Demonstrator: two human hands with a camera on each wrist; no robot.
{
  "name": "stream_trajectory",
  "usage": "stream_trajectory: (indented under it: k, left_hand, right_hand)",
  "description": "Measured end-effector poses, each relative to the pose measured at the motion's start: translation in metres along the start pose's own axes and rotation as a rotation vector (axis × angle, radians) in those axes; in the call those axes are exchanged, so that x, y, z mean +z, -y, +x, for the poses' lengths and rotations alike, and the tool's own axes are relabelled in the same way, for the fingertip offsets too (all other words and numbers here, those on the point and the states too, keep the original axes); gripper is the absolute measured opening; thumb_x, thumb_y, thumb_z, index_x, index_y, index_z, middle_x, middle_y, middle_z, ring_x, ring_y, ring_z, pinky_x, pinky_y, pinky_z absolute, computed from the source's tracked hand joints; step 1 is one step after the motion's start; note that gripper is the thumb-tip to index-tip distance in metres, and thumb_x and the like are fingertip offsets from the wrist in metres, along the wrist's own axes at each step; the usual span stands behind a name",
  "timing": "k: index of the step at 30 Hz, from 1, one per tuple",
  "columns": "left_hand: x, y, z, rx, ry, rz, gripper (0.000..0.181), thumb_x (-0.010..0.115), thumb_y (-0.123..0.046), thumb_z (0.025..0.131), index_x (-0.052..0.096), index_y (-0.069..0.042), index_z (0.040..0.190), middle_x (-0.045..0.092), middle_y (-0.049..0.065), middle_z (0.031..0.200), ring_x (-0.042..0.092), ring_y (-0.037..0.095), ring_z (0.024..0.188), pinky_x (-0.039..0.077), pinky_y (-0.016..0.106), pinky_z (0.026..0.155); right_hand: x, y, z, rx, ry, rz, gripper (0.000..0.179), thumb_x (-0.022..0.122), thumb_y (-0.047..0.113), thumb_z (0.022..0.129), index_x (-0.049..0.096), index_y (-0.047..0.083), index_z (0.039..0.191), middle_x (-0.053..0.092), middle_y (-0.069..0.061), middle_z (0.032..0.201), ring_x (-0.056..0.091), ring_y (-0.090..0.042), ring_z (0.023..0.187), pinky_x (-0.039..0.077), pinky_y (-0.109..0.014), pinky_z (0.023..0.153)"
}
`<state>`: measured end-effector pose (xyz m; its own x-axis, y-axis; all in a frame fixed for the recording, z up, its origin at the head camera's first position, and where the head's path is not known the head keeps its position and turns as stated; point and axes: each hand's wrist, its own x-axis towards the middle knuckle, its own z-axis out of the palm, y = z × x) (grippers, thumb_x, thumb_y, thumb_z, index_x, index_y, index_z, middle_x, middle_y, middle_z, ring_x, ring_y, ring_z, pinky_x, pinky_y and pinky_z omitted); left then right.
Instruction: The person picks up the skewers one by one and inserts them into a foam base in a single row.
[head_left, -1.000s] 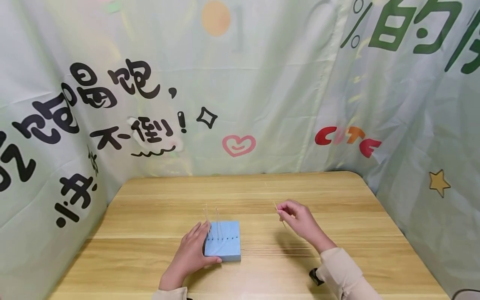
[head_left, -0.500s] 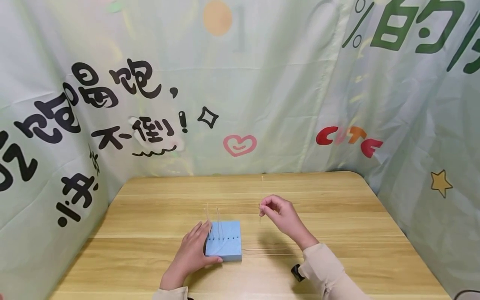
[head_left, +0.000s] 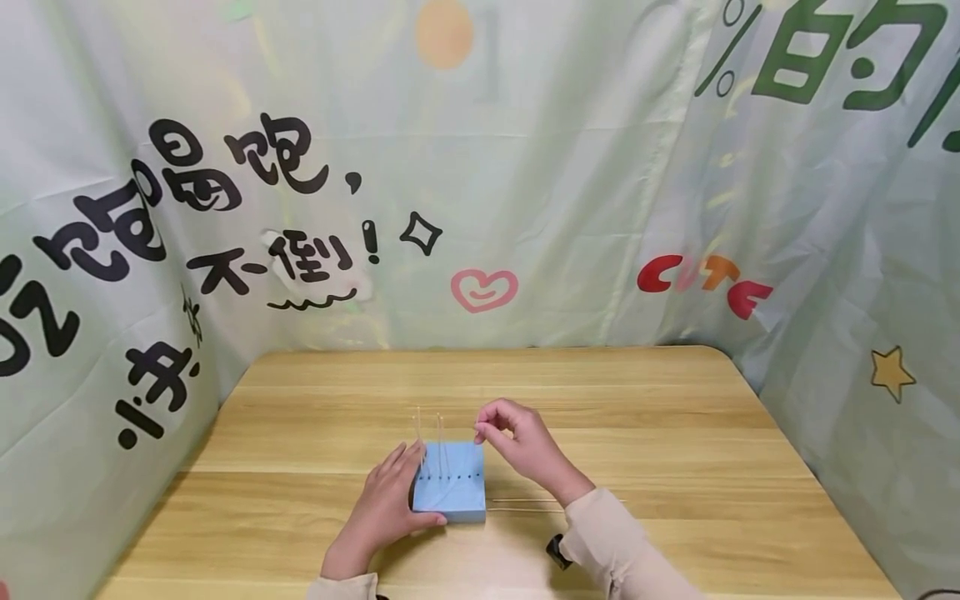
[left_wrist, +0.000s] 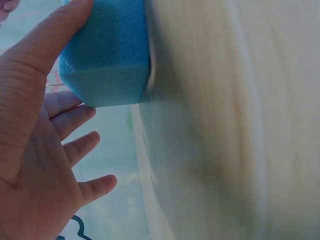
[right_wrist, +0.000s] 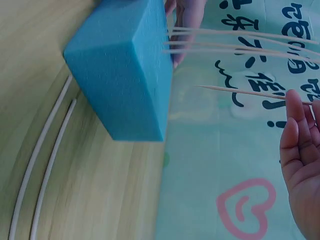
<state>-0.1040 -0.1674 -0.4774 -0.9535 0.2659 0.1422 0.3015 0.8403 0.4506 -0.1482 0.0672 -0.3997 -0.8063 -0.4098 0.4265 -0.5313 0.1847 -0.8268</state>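
Note:
A blue foam block (head_left: pixel 461 500) with a row of small dark holes across its top sits on the table. Several thin wooden skewers (head_left: pixel 440 442) stand upright in its left part. My left hand (head_left: pixel 378 500) grips the block at its left, thumb on the front edge; the left wrist view shows that thumb against the foam (left_wrist: pixel 115 45). Above the block's back right corner, my right hand (head_left: pixel 521 437) pinches another skewer (right_wrist: pixel 240 91). In the right wrist view its pointed end is free, pointing toward the table side and apart from the foam.
Two loose skewers (right_wrist: pixel 49 165) lie on the wooden table (head_left: pixel 675 450) right of the block, partly behind the right arm in the head view. A printed fabric curtain (head_left: pixel 570 208) surrounds the table at the back and sides.
My right hand has moved left with the pinched skewer, from out to the right of the block to above its right part. The left hand and block have stayed in place.

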Motion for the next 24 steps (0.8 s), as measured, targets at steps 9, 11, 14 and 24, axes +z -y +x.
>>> stream_trajectory:
  k: [9,11,14,24]
  left_hand:
    - [-0.002,-0.001,0.0,0.019,-0.019,-0.002,0.111,0.084,-0.053,0.056,0.038,0.001,0.142,0.04,0.017,0.145,0.031,0.039,0.135,0.028,0.064,0.103]
    - [-0.002,-0.001,0.0,0.019,-0.018,-0.004,0.111,0.084,-0.053,0.056,0.038,0.001,0.142,0.041,0.016,0.145,0.031,0.039,0.135,0.028,0.064,0.103]
    - [-0.003,-0.001,0.0,0.018,-0.013,-0.006,0.111,0.084,-0.052,0.056,0.038,0.001,0.142,0.041,0.016,0.145,0.032,0.039,0.135,0.028,0.064,0.103]
    - [-0.004,-0.002,0.0,-0.004,0.007,-0.028,0.109,0.085,-0.05,0.057,0.038,0.001,0.142,0.039,0.017,0.147,0.03,0.04,0.136,0.026,0.065,0.104]
  right_hand:
    - [0.013,-0.001,0.003,-0.039,0.027,0.003,0.006,0.059,0.005,0.092,0.061,0.006,0.087,0.065,-0.004,0.079,0.065,-0.016,0.072,0.052,-0.024,0.061]
    - [0.014,0.0,0.003,-0.014,0.033,0.002,0.006,0.059,0.004,0.092,0.061,0.005,0.087,0.065,-0.005,0.08,0.065,-0.018,0.073,0.052,-0.024,0.063]
    - [0.017,0.004,0.002,0.034,0.044,0.004,0.005,0.058,0.0,0.092,0.061,0.002,0.087,0.064,-0.009,0.081,0.066,-0.023,0.074,0.053,-0.024,0.064]
    - [0.025,-0.006,0.001,0.065,0.076,-0.004,0.004,0.058,-0.002,0.091,0.06,-0.001,0.087,0.064,-0.013,0.081,0.065,-0.029,0.075,0.053,-0.025,0.064]
